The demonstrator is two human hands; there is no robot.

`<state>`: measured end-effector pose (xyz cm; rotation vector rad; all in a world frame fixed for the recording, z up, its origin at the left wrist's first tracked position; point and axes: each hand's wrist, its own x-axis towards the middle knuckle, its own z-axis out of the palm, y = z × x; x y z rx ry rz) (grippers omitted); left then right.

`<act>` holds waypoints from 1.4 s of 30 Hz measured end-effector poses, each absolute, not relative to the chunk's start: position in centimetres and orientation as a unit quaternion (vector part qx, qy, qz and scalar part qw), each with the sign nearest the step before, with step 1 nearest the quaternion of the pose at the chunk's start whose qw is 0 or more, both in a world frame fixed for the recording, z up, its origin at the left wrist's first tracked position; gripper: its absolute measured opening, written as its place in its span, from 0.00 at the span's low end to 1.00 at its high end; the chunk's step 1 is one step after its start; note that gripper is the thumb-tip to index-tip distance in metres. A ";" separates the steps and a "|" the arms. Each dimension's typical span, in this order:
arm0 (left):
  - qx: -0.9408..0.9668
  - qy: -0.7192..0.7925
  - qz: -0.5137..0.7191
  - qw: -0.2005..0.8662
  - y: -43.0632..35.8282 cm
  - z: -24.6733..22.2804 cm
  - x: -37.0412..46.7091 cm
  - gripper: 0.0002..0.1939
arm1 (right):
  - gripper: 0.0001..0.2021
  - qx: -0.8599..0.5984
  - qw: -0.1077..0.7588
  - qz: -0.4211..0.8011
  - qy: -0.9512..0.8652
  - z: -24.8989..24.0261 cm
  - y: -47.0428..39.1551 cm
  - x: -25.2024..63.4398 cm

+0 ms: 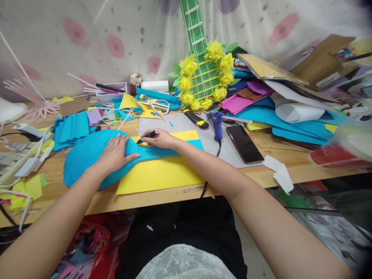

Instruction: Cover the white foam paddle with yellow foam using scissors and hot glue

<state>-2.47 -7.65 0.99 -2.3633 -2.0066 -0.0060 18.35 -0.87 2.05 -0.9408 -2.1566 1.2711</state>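
Note:
My left hand (114, 153) lies flat with fingers spread on a blue guitar-shaped piece (84, 155), near where its round body meets the neck. My right hand (158, 139) grips a dark marker (151, 134) with a pink end. The marker's tip is down by the upper edge of the blue neck, over a yellow sheet (162, 176). That sheet lies beneath the blue piece and shows on both sides of the neck. Behind stands a green paper guitar (200, 73) trimmed with yellow paper flowers.
Beyond my hands lie scissors (157, 105), a utility knife (196, 119) and a blue glue gun (217, 126) on a grey cutting mat (229, 157). A phone (245, 144) rests at right, near stacked coloured sheets (255, 108). A power strip (14, 159) sits left; a cup (345, 143) stands far right.

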 end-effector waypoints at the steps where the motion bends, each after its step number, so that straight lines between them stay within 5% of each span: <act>1: -0.762 -0.647 0.000 0.022 -7.7 1.0 -2.4 0.41 | 0.12 -0.337 0.236 0.465 -0.784 1.9 -0.9 18.4; 22: -0.762 -0.647 -0.014 0.011 -7.5 1.1 -2.5 0.43 | 0.16 -0.361 0.159 0.520 -0.757 5.1 1.4 18.6; 42: -0.757 -0.653 -0.010 0.008 -7.4 1.1 -2.3 0.43 | 0.11 -0.371 0.079 0.476 -0.794 5.5 3.5 28.4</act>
